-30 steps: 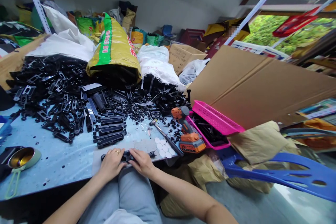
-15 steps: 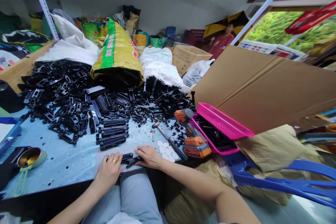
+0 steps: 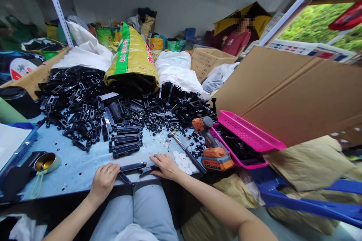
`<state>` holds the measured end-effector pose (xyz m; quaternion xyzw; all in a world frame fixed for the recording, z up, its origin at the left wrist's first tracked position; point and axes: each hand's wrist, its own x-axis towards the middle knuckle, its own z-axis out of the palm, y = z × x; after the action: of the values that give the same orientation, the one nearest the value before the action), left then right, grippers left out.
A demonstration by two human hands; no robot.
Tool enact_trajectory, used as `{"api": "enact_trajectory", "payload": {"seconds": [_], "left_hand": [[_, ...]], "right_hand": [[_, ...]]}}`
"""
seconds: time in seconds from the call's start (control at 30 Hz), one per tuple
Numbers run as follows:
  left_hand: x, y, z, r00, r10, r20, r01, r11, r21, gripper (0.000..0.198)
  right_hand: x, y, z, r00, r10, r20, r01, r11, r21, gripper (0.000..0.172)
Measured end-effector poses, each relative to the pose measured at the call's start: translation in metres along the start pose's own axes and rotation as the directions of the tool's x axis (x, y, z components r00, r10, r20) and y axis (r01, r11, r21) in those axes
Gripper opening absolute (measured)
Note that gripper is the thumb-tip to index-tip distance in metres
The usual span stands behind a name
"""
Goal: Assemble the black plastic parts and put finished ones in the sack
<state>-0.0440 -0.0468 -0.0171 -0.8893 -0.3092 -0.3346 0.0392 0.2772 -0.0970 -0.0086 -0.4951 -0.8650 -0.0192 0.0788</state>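
Note:
My left hand [image 3: 104, 179], a ring on one finger, rests at the table's front edge with its fingers curled on the left end of a long black plastic strip [image 3: 132, 167]. My right hand [image 3: 166, 167] lies a little to the right, its fingers pressed on a shorter black plastic piece [image 3: 147, 170]. The two pieces lie spread apart between my hands. Behind them sits a neat stack of similar black strips [image 3: 126, 140], and farther back a big heap of loose black parts [image 3: 85, 101].
An orange cordless drill [image 3: 212, 147], a hammer [image 3: 186, 150] and white round pads [image 3: 184, 162] lie right of my hands. A pink basket [image 3: 249, 131], cardboard sheets, sacks and a green-handled cup [image 3: 45, 162] surround the blue table [image 3: 73, 165]. Another person sits at the back.
My hands have moved apart: the left slid leftwards with the long strip while the right stayed on the shorter piece. The camera has also tilted and shifted slightly.

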Motion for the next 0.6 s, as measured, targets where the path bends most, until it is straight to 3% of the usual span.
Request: {"api": "enact_trajectory", "payload": {"seconds": [0.13,0.4,0.5,0.6], "left_hand": [[-0.001,0.001,-0.006,0.997,-0.053,0.054,0.05,0.997,0.052,0.024],[-0.001,0.006,-0.006,0.991,-0.054,0.122,0.047,0.997,0.066,0.024],[0.011,0.024,-0.009,0.997,-0.038,0.065,0.034,0.998,0.058,0.025],[0.038,0.035,-0.036,0.996,0.036,-0.086,-0.037,0.999,-0.011,0.035]], "right_hand": [[0.001,-0.001,-0.007,0.998,0.057,0.029,-0.057,0.998,0.001,0.069],[-0.004,-0.011,0.001,0.999,0.049,0.013,-0.049,0.999,0.003,0.057],[-0.003,-0.018,0.003,0.998,0.035,-0.043,-0.034,0.999,0.033,0.058],[0.009,-0.021,-0.015,0.985,-0.02,-0.172,0.028,0.999,0.043,0.06]]}}
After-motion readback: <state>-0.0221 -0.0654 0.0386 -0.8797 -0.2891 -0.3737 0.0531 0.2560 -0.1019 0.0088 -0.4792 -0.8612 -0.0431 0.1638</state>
